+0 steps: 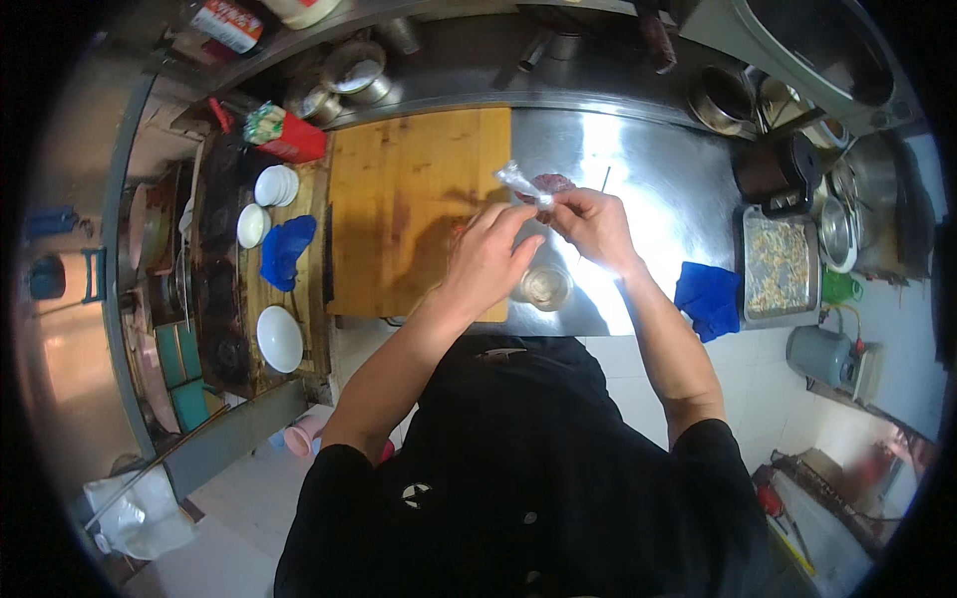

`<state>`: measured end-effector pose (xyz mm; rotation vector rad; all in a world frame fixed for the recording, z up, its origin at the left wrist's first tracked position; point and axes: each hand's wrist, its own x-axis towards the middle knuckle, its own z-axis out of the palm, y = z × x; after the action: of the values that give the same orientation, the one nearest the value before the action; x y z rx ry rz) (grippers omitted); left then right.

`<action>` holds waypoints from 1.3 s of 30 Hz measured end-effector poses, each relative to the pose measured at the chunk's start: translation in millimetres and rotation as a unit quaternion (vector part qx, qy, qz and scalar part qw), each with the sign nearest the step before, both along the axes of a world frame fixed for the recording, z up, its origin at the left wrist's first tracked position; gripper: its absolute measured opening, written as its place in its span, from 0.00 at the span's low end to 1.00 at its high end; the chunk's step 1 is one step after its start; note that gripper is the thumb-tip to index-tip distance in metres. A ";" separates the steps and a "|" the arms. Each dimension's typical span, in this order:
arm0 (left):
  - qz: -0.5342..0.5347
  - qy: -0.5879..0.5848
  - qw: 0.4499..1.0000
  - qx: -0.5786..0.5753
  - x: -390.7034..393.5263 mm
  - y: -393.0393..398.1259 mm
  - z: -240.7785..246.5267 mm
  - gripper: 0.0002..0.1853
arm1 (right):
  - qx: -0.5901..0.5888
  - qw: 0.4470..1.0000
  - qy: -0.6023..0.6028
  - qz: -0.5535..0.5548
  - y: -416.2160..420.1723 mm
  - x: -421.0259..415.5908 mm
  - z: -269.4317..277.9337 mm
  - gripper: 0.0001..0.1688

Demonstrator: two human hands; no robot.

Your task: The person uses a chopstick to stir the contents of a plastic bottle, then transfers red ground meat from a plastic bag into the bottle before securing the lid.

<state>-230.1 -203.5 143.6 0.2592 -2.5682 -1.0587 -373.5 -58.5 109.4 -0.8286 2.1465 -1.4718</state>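
Note:
My right hand (594, 224) pinches the gathered neck of a clear plastic bag (516, 178) over the steel counter. Dark red contents of the bag (554, 185), which I cannot identify, show just behind my fingers. My left hand (490, 254) is close beside it, thumb and fingers apart; its index fingertip is near the bag's neck, and whether it touches cannot be told. Below the hands, near the counter's front edge, stands a round clear container (546, 288). The wooden cutting board (419, 164) lies to the left, with a small red thing partly hidden behind my left hand.
Left of the board are white bowls (279, 339), a blue cloth (288, 252) and a red box (299, 138). At right are another blue cloth (708, 299), a metal tray of shredded food (777, 265) and a dark appliance (777, 173). Pots line the back.

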 end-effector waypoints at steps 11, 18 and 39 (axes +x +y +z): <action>0.079 0.019 0.996 -0.037 68.0 -85.3 -10.1 0.19 | 0.031 0.997 0.011 0.065 -85.5 90.4 33.4 0.10; 0.107 0.001 0.994 0.011 128.5 -133.5 -25.2 0.18 | 0.084 0.990 -0.046 0.107 -144.7 141.4 9.0 0.11; 0.028 -0.143 0.938 0.314 173.9 -220.7 -144.8 0.17 | -0.013 0.967 -0.256 0.012 -206.7 213.2 -126.6 0.04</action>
<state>-56.2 -424.2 -1.2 0.6828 -2.3493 -1.9186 -160.4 -265.2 -17.2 -0.4162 1.7256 -1.5036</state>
